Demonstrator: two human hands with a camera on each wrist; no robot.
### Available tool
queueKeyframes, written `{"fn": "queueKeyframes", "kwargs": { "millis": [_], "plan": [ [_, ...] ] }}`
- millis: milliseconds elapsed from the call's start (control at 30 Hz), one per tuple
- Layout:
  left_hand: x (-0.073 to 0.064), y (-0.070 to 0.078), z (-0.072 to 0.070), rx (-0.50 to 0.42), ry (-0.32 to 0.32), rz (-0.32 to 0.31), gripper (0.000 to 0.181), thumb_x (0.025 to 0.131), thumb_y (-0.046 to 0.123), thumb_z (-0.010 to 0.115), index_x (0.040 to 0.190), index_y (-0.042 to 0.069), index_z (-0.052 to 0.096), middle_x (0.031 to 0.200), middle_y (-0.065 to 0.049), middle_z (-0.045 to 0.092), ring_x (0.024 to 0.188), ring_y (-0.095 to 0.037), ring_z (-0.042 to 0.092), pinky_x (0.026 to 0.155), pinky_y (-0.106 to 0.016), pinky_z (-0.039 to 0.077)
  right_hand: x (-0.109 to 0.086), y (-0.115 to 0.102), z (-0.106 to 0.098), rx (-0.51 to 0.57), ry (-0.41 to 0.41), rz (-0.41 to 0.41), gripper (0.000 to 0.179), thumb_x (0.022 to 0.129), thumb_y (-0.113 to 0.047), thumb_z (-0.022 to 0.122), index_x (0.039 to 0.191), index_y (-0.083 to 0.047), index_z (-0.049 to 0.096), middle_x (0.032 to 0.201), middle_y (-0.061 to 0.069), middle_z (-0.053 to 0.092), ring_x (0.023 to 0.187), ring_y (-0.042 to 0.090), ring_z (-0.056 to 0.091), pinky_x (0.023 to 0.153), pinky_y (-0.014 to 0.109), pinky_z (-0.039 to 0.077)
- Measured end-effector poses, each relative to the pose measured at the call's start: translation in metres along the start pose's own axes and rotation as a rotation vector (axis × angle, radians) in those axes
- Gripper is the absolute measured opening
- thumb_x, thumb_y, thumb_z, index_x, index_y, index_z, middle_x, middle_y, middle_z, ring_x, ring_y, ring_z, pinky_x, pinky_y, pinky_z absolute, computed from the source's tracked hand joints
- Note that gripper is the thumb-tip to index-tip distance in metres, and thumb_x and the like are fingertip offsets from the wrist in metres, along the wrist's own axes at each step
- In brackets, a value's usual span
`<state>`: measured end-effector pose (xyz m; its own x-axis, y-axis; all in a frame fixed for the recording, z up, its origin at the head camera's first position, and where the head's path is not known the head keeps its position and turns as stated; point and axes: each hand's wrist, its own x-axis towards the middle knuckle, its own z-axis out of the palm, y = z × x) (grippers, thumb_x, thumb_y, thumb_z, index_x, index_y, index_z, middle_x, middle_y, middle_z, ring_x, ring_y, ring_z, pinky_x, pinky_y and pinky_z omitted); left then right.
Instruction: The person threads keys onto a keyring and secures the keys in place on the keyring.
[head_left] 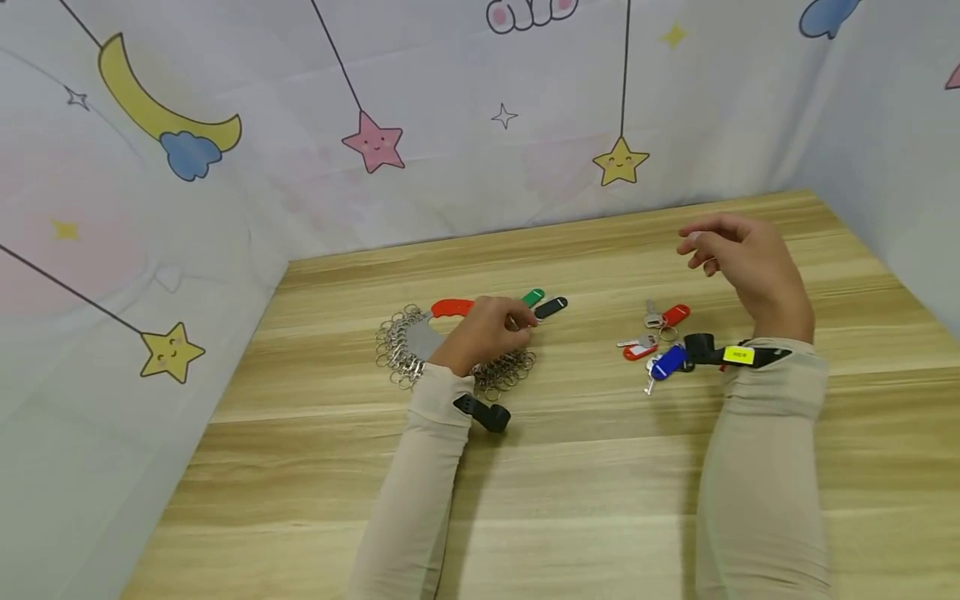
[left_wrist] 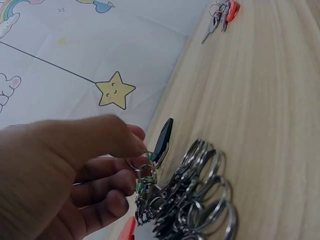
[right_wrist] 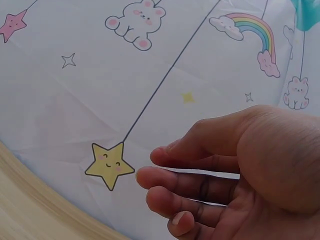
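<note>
My left hand (head_left: 487, 332) is over a flat grey key holder (head_left: 422, 340) with a red handle (head_left: 452, 307) and many metal clasps with rings (head_left: 393, 343) around its edge. Thumb and fingers pinch a metal ring (left_wrist: 131, 164) at one clasp, as the left wrist view shows. Beyond those fingers lie a green key tag (head_left: 533, 297) and a black key tag (head_left: 552, 307). My right hand (head_left: 750, 258) is raised above the table with loosely bent fingers and holds nothing. The left hand hides part of the holder.
Below and left of the right hand lies a group of keys with a red tag (head_left: 677, 315), another red tag (head_left: 640, 352) and a blue tag (head_left: 670, 362). A wooden table (head_left: 570, 483) meets printed cloth walls (head_left: 465, 192) at the back and sides.
</note>
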<state>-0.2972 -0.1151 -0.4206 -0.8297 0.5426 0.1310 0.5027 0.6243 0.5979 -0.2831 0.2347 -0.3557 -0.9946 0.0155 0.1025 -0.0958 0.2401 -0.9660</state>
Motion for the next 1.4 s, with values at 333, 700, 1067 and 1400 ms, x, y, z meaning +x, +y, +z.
{"fn": "queueKeyframes", "kwargs": {
  "millis": [333, 700, 1067, 1400],
  "plan": [
    [-0.003, -0.003, -0.004, 0.051, 0.095, 0.035, 0.011, 0.093, 0.003, 0.073, 0.1, 0.006, 0.079, 0.096, -0.003, 0.074, 0.079, -0.01, 0.066, 0.07, -0.025, 0.052, 0.002, 0.001, 0.001, 0.035, -0.013, 0.002, 0.024, 0.103, -0.012, 0.058, 0.122, 0.001, 0.065, 0.101, 0.003, 0.071, 0.086, 0.02, 0.064, 0.069, 0.022, 0.05],
    [-0.004, -0.008, -0.004, 0.067, 0.146, 0.064, 0.007, 0.091, 0.003, 0.074, 0.096, 0.004, 0.079, 0.09, -0.004, 0.074, 0.072, -0.01, 0.066, 0.064, -0.025, 0.053, 0.002, 0.002, 0.001, 0.021, -0.013, 0.006, 0.025, 0.103, -0.014, 0.059, 0.122, 0.0, 0.066, 0.103, 0.005, 0.07, 0.087, 0.02, 0.064, 0.07, 0.022, 0.051],
    [-0.005, -0.008, -0.006, 0.071, 0.134, 0.029, 0.011, 0.093, 0.006, 0.072, 0.1, 0.003, 0.08, 0.096, -0.007, 0.075, 0.073, -0.009, 0.067, 0.064, -0.024, 0.053, 0.003, 0.006, 0.0, 0.008, -0.016, 0.004, 0.028, 0.105, -0.021, 0.056, 0.123, -0.003, 0.067, 0.101, 0.002, 0.071, 0.086, 0.02, 0.063, 0.069, 0.022, 0.05],
    [-0.005, -0.011, -0.004, 0.0, 0.154, 0.03, 0.01, 0.094, 0.008, 0.071, 0.1, 0.004, 0.079, 0.092, -0.003, 0.074, 0.074, -0.008, 0.067, 0.065, -0.026, 0.053, 0.005, 0.008, 0.001, 0.016, -0.031, 0.017, 0.029, 0.105, -0.022, 0.056, 0.124, -0.003, 0.067, 0.103, 0.003, 0.07, 0.089, 0.023, 0.063, 0.07, 0.022, 0.05]
  ]
}}
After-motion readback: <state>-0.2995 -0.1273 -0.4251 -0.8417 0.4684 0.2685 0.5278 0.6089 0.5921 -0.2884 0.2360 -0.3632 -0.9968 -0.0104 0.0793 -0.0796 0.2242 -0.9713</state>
